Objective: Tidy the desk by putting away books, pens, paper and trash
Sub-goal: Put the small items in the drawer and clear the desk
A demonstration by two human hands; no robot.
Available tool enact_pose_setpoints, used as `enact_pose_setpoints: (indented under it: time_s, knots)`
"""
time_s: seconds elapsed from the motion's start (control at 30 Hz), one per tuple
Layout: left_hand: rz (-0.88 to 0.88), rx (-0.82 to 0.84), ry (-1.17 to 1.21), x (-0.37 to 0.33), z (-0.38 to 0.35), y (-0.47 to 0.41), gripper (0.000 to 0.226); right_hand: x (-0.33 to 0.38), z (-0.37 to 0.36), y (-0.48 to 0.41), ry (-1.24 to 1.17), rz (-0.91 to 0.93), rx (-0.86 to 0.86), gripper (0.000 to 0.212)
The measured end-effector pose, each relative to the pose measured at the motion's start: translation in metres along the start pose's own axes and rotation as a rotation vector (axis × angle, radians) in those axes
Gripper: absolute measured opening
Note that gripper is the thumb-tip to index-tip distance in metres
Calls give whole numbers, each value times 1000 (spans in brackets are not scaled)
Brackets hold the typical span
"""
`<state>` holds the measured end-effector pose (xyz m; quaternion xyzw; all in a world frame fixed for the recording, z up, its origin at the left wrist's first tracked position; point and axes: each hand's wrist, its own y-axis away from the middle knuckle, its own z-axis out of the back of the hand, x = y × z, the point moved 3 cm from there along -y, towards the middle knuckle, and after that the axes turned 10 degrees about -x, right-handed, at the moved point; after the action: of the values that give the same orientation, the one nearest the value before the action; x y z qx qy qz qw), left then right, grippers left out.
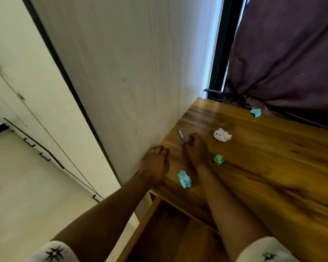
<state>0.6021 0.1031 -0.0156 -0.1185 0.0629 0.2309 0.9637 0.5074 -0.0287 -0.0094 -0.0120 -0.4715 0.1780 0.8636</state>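
One view only: head camera, tilted hard.

Head view. The pen (181,135), short and grey-white, lies on the desk (273,167) close to the wall panel (131,72). Its long axis runs 11 to 5 o'clock in the frame. The 5 o'clock end disappears under the fingertips (190,139) of the right hand (196,150). From the middle of that hand the pen lies at 11 o'clock, touching. The fingers are curled and drawn together. This reads as a pinch on the pen's near end, though blur hides the exact contact. Whether the pen is off the wood cannot be told.

The left hand (156,162) sits at 9 o'clock of the right hand, at the desk's edge against the wall panel, apart from the pen. Its fingers are curled under; whether they hold anything cannot be told. The right hand is plainly the nearer.

Paper on the desk:
- white ball (222,135), at 3 o'clock of the pen
- green ball (218,159), just beside the right wrist
- blue ball (184,179), between the forearms
- far blue ball (256,112), at 1 o'clock by the curtain (282,53)

Judgement: the step in hand is the pen pick-up. The open drawer (169,224) at 6 o'clock is a likely place for it.
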Motion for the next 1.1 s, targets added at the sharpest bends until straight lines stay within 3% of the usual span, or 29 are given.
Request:
enact_pose_setpoints:
  time_s: [0.17,0.27,0.47,0.63,0.73,0.83,1.0,1.1]
  knots:
    - [-21,-50,17,4,-27,-15,75,-10,-25,-15,204,130,-62,23]
    - [-36,-111,65,3,-24,-14,68,-13,-24,-14,192,124,-98,16]
    - [-42,-17,14,1,-18,-12,49,-11,-8,3,13,9,-170,15]
    - [-75,27,85,-3,-2,12,57,-21,24,54,-86,-116,-214,18]
    - [-8,80,129,2,0,56,56,-25,49,98,-166,-211,-268,18]
    - [-9,27,266,1,8,113,76,-32,75,147,-306,-270,-328,16]
    - [-3,141,457,-22,28,209,52,-52,121,251,-556,-397,-202,19]
    - [-62,170,431,-52,35,284,50,-68,155,312,-488,-384,-132,21]
